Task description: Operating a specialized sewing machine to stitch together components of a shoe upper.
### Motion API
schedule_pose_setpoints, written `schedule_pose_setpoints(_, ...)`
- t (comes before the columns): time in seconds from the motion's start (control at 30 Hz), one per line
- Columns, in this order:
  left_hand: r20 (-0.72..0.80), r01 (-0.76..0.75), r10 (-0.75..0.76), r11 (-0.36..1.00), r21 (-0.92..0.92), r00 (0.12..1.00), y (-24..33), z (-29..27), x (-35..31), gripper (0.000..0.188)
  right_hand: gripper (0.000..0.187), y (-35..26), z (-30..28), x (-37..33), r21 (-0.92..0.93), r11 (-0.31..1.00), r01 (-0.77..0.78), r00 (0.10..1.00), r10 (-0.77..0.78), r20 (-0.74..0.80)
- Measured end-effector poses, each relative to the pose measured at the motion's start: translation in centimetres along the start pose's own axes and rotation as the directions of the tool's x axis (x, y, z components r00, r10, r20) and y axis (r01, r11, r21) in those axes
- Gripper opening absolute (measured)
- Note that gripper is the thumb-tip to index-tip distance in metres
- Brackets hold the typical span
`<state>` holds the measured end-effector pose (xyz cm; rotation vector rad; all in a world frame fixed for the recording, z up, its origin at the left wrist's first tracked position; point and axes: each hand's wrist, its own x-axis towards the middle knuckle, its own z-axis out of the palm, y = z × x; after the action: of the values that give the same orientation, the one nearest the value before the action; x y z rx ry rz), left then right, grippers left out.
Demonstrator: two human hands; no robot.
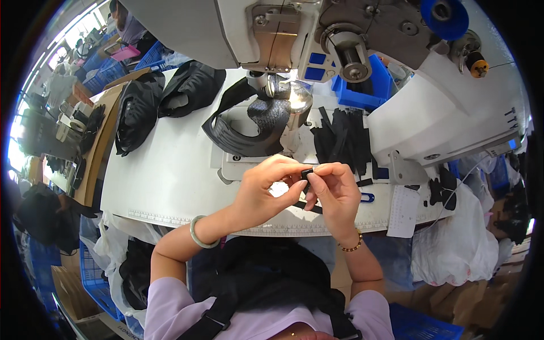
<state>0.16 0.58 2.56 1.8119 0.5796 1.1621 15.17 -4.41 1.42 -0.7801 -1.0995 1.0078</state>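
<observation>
Left hand (271, 184) and right hand (335, 191) pinch a small black strip (306, 173), seemingly folded, not yet joined to the curved black mesh piece (266, 120); flat black strips (342, 139) remain piled.

Our left hand (265, 182) could pass left over the table (161, 161); the machine (394, 34) blocks us ahead, strips (343, 139) the right.

A white table (164, 164) bears a sewing machine (436, 110), black strips (343, 139), two black fabric pieces (140, 110) and a small blue tool (369, 198); a ruler (275, 231) runs along its front edge.
</observation>
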Motion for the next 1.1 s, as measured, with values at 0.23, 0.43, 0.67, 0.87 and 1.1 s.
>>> schedule_pose_setpoints(0.23, -0.082, -0.049, 0.059, 0.991, 0.123, 0.995, -1.0, -0.2, -0.2, 0.019, 0.012, -0.5, 1.0, 0.7, 0.053, 0.996, -0.071, 0.997, 0.072, -0.015)
schedule_pose_setpoints(0.43, -0.089, 0.072, -0.081, 0.992, -0.107, 0.993, -1.4, -0.2, -0.3, 0.014, 0.013, -0.8, 0.4, 1.2, 0.030, 0.976, -0.217, 0.973, 0.214, 0.082)
schedule_pose_setpoints(0.67, -0.106, 0.104, -0.126, 0.975, -0.196, 0.986, 0.8, -0.5, 0.3, 0.011, 0.020, 0.6, 1.2, 1.8, -0.111, 0.993, 0.038, 0.998, -0.032, 0.055)
schedule_pose_setpoints(0.87, -0.180, 0.229, -0.328, 0.878, -0.421, 0.927, 1.4, -1.1, -0.3, 0.010, 0.034, -0.6, 2.6, 1.4, -0.011, 0.999, -0.045, 0.996, 0.046, 0.072)
schedule_pose_setpoints(1.1, 0.233, 0.481, -0.426, 0.828, -0.289, 0.874, 4.2, -5.4, 1.4, 0.013, 0.039, -4.0, 1.0, 4.3, -0.292, 0.956, -0.014, 0.875, 0.153, 0.460)
